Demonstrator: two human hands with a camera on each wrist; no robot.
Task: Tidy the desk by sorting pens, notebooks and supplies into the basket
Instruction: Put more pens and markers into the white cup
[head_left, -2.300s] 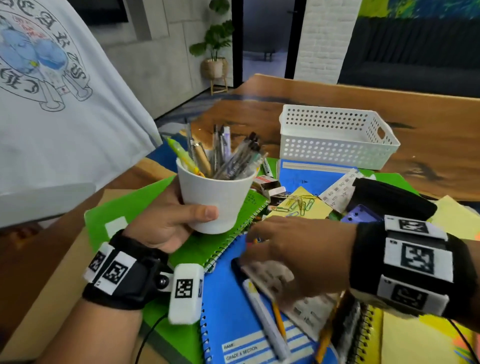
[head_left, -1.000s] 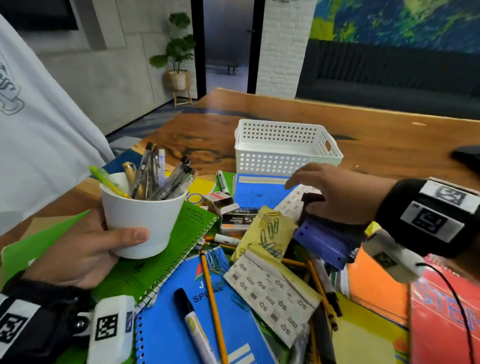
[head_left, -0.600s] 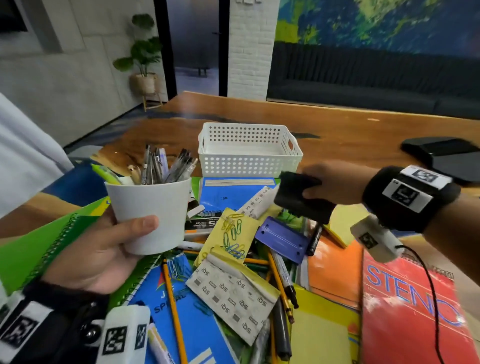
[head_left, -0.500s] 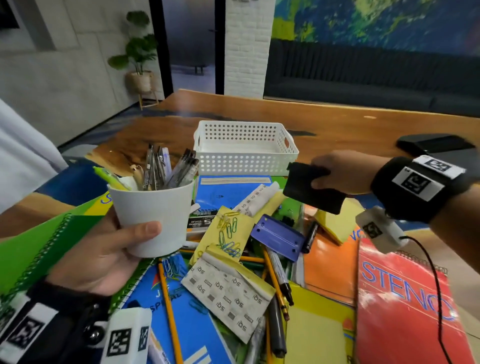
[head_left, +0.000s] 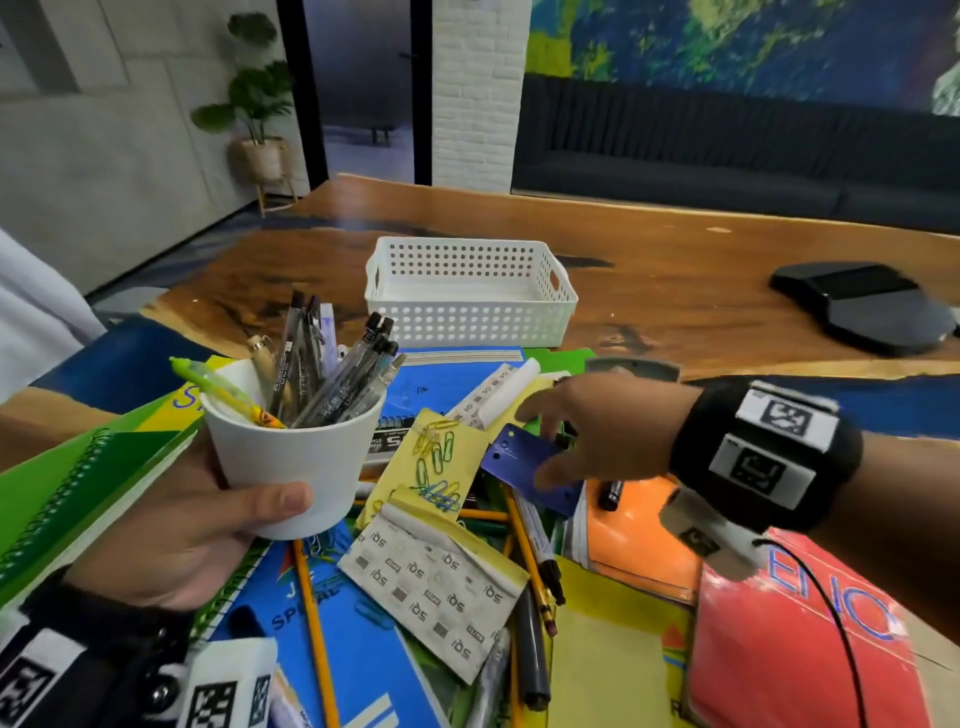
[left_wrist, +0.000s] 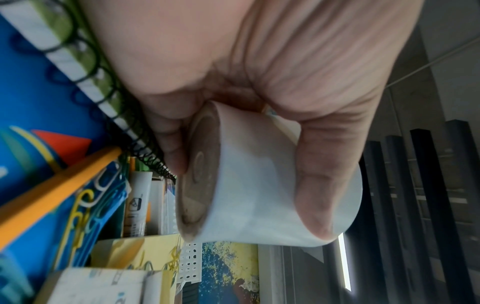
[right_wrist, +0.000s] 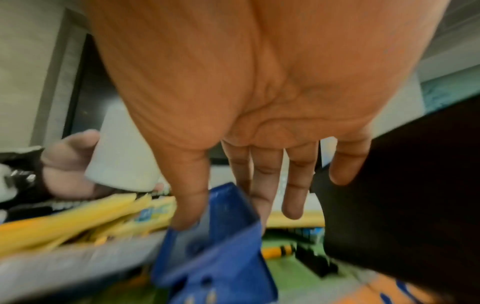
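Starting at the left edge, a green spiral notebook lies under the left hand, whose fingers and thumb wrap a white cup held just off the pile, packed upright with pens. Behind it, a grey wall, a potted plant on a stand and a dark doorway. Moving across: blue spiral notebook, a yellow pencil lying across it, a yellow sheet strewn with coloured paper clips, and printed sticker packs on top of the heap. Beyond the clutter sits the white perforated basket, nothing visible inside, on the bare wooden desk, well apart from both hands. Past it, a white brick pillar, a dark sofa and a blue-green mural. Now the right hand: fingers spread and nearly straight, gripping nothing, thumb and forefinger tips touching a blue hole-punched plastic piece in the pile. Further right, an orange notebook, a red steno pad, and a black device out on the wood.
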